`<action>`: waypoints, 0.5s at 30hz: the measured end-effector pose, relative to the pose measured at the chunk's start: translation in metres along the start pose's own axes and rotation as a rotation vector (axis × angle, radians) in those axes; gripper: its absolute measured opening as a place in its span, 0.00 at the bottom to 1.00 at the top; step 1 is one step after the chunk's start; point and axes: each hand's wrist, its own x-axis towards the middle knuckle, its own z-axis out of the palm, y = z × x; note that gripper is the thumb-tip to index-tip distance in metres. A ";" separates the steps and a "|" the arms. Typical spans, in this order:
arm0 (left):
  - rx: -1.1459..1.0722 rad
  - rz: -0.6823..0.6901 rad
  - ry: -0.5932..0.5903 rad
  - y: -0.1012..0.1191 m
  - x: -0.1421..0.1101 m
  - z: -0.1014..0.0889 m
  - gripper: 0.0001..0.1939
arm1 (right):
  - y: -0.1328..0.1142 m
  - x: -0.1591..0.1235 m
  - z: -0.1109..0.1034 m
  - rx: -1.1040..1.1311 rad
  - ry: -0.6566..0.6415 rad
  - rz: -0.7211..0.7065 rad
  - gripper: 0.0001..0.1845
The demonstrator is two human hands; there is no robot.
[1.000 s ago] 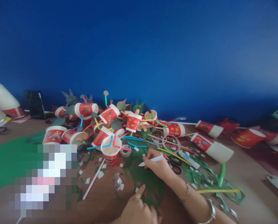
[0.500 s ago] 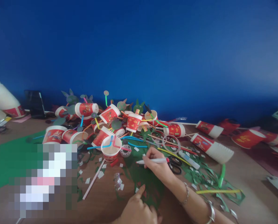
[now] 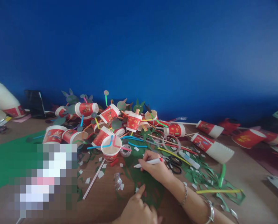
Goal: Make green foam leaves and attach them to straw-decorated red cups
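Note:
My right hand (image 3: pixel 157 170) is closed around a white marker (image 3: pixel 155 161) with a red end. The marker's tip points left, over a dark green sheet of paper (image 3: pixel 154 190) on the table; I cannot tell whether it touches. Faint reddish marks show on the sheet. At the bottom, my left hand (image 3: pixel 139 209) rests on the sheet's lower left edge with its index finger stretched out, and it holds nothing. Black-handled scissors (image 3: pixel 174 168) lie just right of my right hand. A paper cup (image 3: pixel 111 151) with bent straws stands beyond, to the left.
Many red-and-white cups (image 3: pixel 134 122) with straws and green paper shapes crowd the back. Stacked cups (image 3: pixel 213 149), a glue tube (image 3: pixel 189 159) and green scraps (image 3: pixel 206 174) lie right. A tape roll (image 3: pixel 125 150) and a pale straw (image 3: pixel 94 179) lie left. A blurred patch hides the lower left.
My right hand has shifted slightly left and down with the marker, and the marker's tilt has changed a little. My left hand stays in place.

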 end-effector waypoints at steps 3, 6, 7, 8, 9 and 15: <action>0.001 -0.005 -0.023 0.000 0.000 0.000 0.22 | -0.001 0.000 0.000 -0.018 0.006 -0.009 0.11; -0.006 -0.003 -0.038 0.000 -0.001 0.001 0.22 | -0.003 0.000 0.001 -0.034 0.013 -0.006 0.11; -0.005 -0.004 -0.039 0.000 0.000 0.001 0.22 | -0.003 0.000 0.001 -0.038 0.012 -0.001 0.11; -0.003 -0.006 -0.039 0.000 0.000 0.001 0.22 | -0.003 0.000 0.001 -0.040 0.009 0.003 0.11; 0.000 -0.005 -0.033 0.000 0.000 0.001 0.22 | -0.004 -0.001 0.001 -0.038 0.005 0.008 0.11; 0.006 -0.009 -0.001 0.000 0.000 0.002 0.21 | -0.004 -0.001 0.000 -0.002 -0.023 0.020 0.10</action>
